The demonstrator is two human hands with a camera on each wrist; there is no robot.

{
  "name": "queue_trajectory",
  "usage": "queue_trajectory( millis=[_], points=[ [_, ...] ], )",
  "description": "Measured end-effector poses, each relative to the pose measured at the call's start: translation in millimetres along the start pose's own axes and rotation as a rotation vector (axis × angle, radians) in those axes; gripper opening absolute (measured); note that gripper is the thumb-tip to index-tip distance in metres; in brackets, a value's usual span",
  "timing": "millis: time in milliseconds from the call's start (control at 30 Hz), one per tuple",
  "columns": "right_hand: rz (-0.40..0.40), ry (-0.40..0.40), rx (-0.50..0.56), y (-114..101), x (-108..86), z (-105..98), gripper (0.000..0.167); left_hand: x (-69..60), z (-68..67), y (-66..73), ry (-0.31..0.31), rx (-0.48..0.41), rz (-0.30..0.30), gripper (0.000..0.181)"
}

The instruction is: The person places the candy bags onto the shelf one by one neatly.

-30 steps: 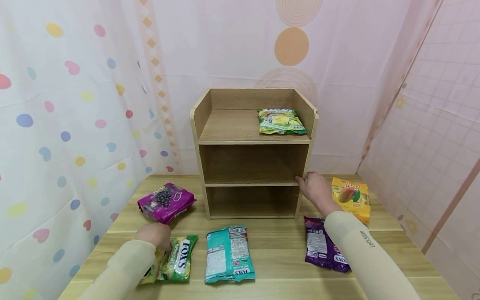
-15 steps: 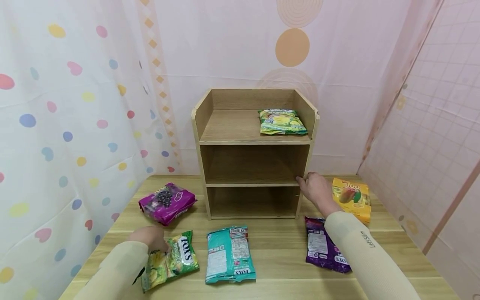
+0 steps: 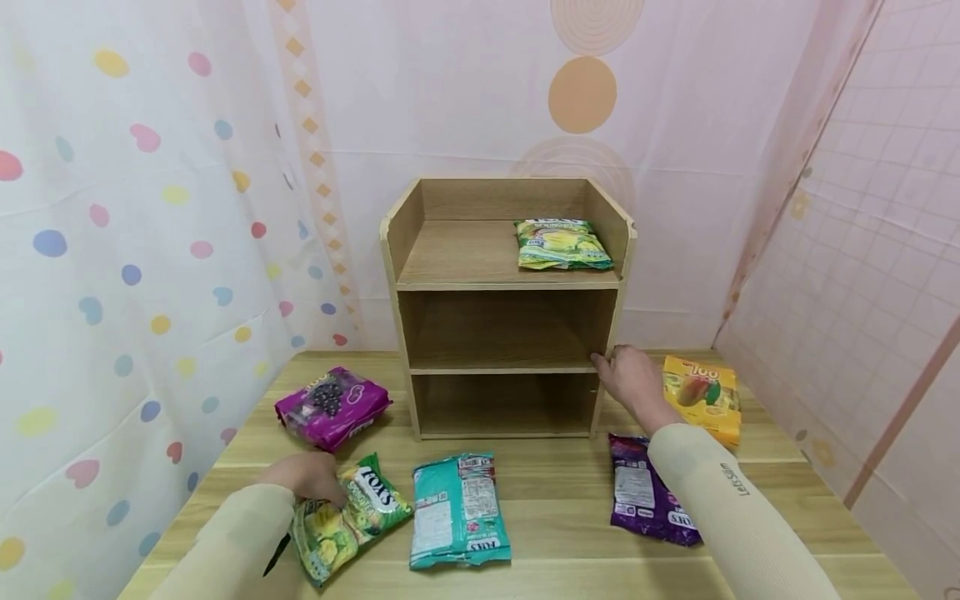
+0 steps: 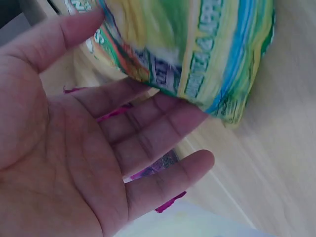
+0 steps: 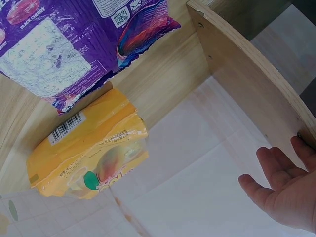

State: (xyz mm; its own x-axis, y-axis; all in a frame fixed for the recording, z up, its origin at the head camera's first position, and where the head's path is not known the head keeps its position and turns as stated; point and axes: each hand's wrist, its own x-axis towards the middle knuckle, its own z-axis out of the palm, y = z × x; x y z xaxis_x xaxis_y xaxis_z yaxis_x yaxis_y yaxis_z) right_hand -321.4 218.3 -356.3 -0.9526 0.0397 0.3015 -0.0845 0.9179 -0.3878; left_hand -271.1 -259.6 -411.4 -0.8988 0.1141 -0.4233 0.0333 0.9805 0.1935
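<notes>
My left hand (image 3: 307, 477) pinches a green and yellow Fox's candy bag (image 3: 363, 508) over the front left of the table. The left wrist view shows the thumb on one side of this bag (image 4: 197, 54), some fingertips under its edge and the little finger apart. My right hand (image 3: 633, 382) holds the right side panel of a wooden three-level shelf (image 3: 517, 371), thumb around the front edge. From the right wrist, its fingers (image 5: 274, 170) show on the panel's outer face. Another green Fox's bag (image 3: 562, 244) lies on the shelf's top level, at the right.
A magenta grape candy bag (image 3: 333, 407) lies left of the shelf. In front is a teal Fox's bag (image 3: 459, 510). Right of the shelf lie a dark purple bag (image 3: 637, 492), partly behind the right forearm, and a yellow mango bag (image 3: 701, 396). Curtains surround the table (image 3: 555, 533).
The green bag in my left hand has turned and shifted slightly right, its label now slanting. The left hand moved a little left. My right hand stays on the shelf.
</notes>
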Motion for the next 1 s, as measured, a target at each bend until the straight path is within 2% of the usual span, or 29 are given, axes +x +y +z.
queue_trajectory(
  millis=[267, 367, 500, 600, 800, 933, 1000],
  points=[
    [-0.001, 0.005, -0.002, -0.5, -0.1, -0.7, 0.044, 1.2, -1.7, -10.0, -0.014, -0.061, 0.011, 0.068],
    [0.007, -0.002, 0.006, -0.7, -0.2, -1.3, 0.045, 3.1, -2.0, -13.8, -0.01, -0.097, 0.039, 0.071],
    [0.011, -0.009, 0.013, -0.7, -0.3, -1.5, 0.044, 5.1, -4.5, -13.7, 0.024, -0.124, 0.102, 0.061],
    [0.01, -0.01, 0.015, -0.4, -0.6, -1.5, 0.044, 5.5, -8.6, -8.7, 0.047, -0.137, 0.138, 0.052],
    [0.013, -0.016, 0.015, 0.3, -0.5, -0.9, 0.044, 0.5, -21.4, 1.9, 0.079, -0.129, 0.212, 0.047],
    [0.002, -0.004, 0.008, -0.4, -0.9, -1.0, 0.044, -4.6, -31.2, 6.2, 0.093, -0.129, 0.268, 0.019],
    [-0.009, 0.0, 0.008, -0.6, -1.3, -1.4, 0.043, -7.5, -36.1, 7.4, 0.104, -0.139, 0.289, 0.015]
  ],
)
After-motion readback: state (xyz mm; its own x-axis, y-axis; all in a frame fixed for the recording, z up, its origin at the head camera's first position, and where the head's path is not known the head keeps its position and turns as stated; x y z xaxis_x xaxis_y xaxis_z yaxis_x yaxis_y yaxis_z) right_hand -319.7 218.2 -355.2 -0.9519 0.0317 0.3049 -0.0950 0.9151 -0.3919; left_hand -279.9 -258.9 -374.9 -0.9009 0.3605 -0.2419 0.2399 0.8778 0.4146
